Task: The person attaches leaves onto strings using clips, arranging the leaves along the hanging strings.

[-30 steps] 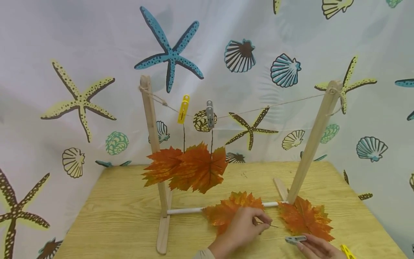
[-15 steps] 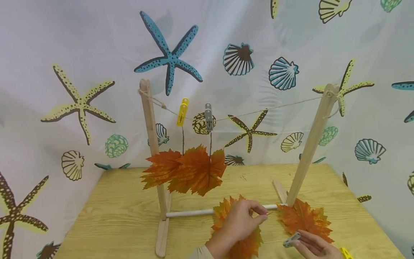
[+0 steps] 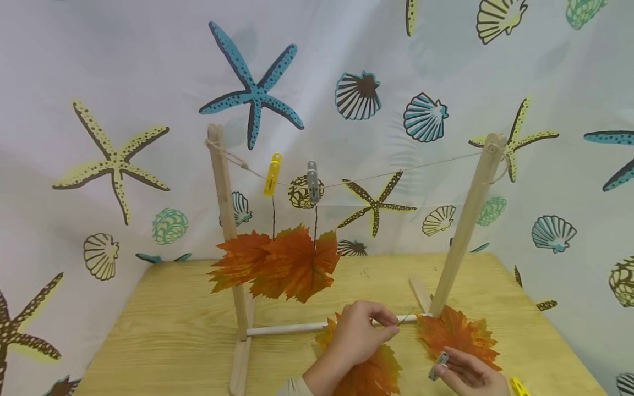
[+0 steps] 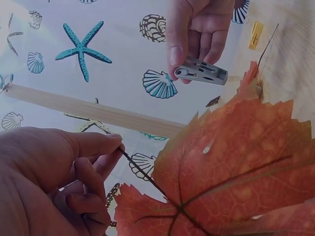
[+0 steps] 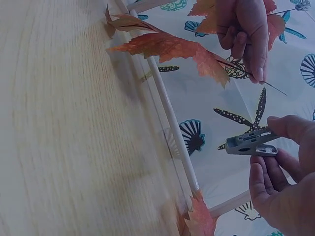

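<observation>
Left hand (image 3: 354, 334): thumb and forefinger nipped together on the stem (image 4: 145, 174) of a held leaf (image 3: 376, 369), over the table's (image 3: 163, 330) near edge
Right hand (image 3: 473, 375): thumb and fingertips pinching a gray clothespin (image 3: 438, 367)
Risk: the thin stem could slip out — likely if only its tip gets clipped
Leaves: four; one held, a loose leaf (image 3: 458, 333) toward the right edge, two hanging leaves (image 3: 292, 264)
Clothespins: four — one held, two on the string (image 3: 396, 169), a yellow clothespin (image 3: 518, 387) by the near right corner

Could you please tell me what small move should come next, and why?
Probably raise the held leaf by its stem toward the string: the left hand pinches that stem, the right hand holds a loose grey peg, and two leaves already hang from the string on pegs.
</observation>
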A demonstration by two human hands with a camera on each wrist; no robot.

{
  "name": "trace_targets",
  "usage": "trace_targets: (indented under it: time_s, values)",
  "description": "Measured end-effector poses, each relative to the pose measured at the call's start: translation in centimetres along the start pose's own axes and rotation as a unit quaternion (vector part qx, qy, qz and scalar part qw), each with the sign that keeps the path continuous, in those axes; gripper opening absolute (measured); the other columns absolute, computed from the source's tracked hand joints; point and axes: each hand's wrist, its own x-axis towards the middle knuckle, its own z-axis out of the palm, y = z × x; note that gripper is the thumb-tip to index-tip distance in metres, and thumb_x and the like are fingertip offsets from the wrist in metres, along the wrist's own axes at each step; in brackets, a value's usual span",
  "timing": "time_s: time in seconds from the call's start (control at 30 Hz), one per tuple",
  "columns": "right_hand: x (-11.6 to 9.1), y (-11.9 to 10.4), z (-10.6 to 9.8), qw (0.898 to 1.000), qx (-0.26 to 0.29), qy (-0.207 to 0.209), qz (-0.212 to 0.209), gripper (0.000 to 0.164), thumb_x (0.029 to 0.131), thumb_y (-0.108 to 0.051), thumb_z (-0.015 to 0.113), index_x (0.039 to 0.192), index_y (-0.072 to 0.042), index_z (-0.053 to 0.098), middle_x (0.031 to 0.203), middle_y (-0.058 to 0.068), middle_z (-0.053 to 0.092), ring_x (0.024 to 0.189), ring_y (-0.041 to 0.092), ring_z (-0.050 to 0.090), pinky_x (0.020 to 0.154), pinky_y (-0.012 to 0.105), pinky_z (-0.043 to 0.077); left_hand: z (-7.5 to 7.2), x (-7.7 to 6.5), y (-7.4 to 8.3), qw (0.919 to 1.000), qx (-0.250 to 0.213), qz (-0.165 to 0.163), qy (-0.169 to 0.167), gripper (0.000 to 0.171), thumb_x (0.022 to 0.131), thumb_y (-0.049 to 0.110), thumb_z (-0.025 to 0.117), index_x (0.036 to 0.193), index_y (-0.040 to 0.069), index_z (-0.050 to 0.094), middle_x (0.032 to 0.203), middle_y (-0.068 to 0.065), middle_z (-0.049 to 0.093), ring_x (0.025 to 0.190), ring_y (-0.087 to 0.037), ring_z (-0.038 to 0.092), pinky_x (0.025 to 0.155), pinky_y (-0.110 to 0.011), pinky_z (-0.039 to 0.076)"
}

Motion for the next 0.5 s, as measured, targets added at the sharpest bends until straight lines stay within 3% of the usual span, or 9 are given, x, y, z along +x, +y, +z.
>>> trace_targets:
  time_s: [0.27,0.5]
  values:
    - [-0.3,-1.1,0.4,0.999,0.01,-0.023,-0.02,0.061,0.079,-0.02,0.086,0.131,0.001,0.063,0.101,0.001,0.076,0.086,0.012,0.073,0.081,0.032,0.06,-0.3,0.0,0.6,0.998,0.01,0.004,0.062,0.005,0.086,0.025,0.08,0.088,0.02,0.079,0.081,0.013,0.074,0.068,-0.002,0.054,0.057,-0.024,0.041]
    - [-0.8,-1.7,1.1,0.999,0.001,-0.03,-0.01,0.067,0.073,-0.027,0.09,0.129,-0.001,0.065,0.101,0.001,0.077,0.087,0.011,0.073,0.079,0.034,0.06,-0.5,-0.6,0.9,0.9912,-0.022,0.016,0.13,0.004,0.086,0.026,0.08,0.089,0.024,0.079,0.084,0.014,0.074,0.07,0.001,0.056,0.06,-0.02,0.044]
